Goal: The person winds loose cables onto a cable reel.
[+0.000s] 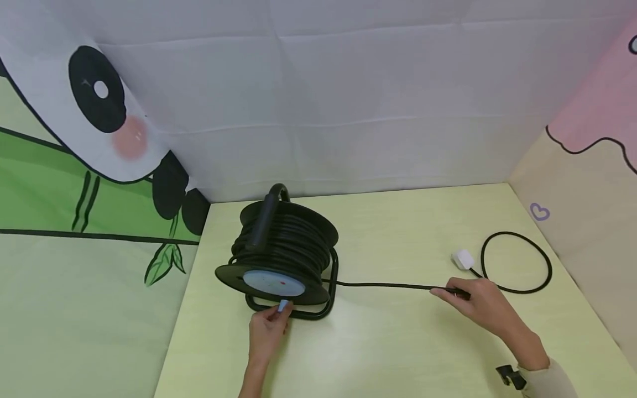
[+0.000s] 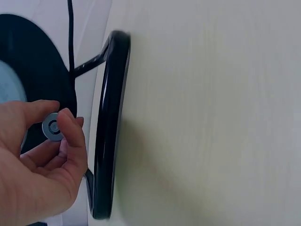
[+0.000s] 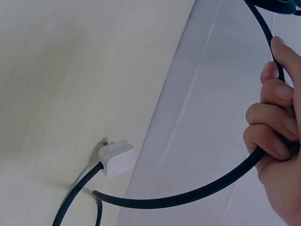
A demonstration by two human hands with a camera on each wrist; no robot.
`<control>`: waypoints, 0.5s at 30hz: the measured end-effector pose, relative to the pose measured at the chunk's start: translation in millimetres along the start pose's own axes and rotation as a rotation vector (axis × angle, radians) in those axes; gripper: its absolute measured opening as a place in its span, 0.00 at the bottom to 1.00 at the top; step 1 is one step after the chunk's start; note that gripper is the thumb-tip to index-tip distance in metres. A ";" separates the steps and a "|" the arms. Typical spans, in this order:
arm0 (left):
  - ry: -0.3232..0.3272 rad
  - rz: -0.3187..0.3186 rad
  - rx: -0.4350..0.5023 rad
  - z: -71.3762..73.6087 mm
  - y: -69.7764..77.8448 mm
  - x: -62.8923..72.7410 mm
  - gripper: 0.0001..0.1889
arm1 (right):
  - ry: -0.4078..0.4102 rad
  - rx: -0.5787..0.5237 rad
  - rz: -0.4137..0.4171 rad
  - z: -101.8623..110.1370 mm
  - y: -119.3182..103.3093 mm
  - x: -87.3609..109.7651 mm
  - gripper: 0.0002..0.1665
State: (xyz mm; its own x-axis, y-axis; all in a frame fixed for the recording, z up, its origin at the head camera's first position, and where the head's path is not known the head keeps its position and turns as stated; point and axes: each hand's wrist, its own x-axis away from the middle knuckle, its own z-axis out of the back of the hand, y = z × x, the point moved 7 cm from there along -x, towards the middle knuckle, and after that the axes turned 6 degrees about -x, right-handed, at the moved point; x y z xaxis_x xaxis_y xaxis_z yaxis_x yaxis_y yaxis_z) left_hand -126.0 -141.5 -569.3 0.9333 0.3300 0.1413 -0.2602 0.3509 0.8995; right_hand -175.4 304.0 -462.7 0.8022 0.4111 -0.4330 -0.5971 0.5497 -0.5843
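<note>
A black cable reel [image 1: 285, 243] stands on the table at centre left, wound with thick cable and with a pale blue disc [image 1: 273, 282] on its near face. My left hand [image 1: 267, 334] pinches a small blue-grey crank knob [image 2: 52, 126] at the lower edge of that face, between thumb and fingers. From the reel the black cable [image 1: 383, 284] runs nearly straight to the right. There my right hand [image 1: 483, 305] grips it, fingers curled round it in the right wrist view. Beyond that hand, the free end loops round to a white plug [image 1: 463, 259].
The reel's black tube frame [image 1: 314, 316] rests on the pale table [image 1: 378, 348], its carrying handle [image 1: 266, 218] rising on top. White cloth [image 1: 348, 99] hangs behind, and printed cartoon panels border both sides. A small black clip [image 1: 511, 377] sits by the right sleeve.
</note>
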 end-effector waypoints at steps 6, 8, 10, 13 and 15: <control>0.055 0.098 -0.014 29.0 -6.8 -8.7 0.21 | 0.022 0.003 -0.006 1.9 16.3 -3.0 0.23; 0.073 0.117 -0.011 37.1 -6.2 -11.3 0.21 | 0.021 0.001 0.001 1.4 18.9 -5.1 0.23; 0.093 0.133 -0.003 44.5 -4.8 -13.9 0.20 | 0.019 -0.002 0.003 0.7 21.5 -7.1 0.23; 0.130 0.155 -0.001 55.0 -0.5 -17.0 0.19 | 0.017 -0.010 -0.004 -0.2 25.6 -9.4 0.23; 0.147 0.172 0.003 61.6 3.2 -19.4 0.19 | 0.015 -0.017 -0.012 -0.8 28.9 -10.3 0.22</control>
State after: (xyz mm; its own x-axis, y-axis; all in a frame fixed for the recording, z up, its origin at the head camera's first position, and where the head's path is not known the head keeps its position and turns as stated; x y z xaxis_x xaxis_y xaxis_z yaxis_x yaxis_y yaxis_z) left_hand -129.7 -200.8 -543.8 0.8288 0.5094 0.2313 -0.4118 0.2756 0.8686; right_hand -200.9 315.1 -475.7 0.8091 0.3936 -0.4365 -0.5877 0.5418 -0.6008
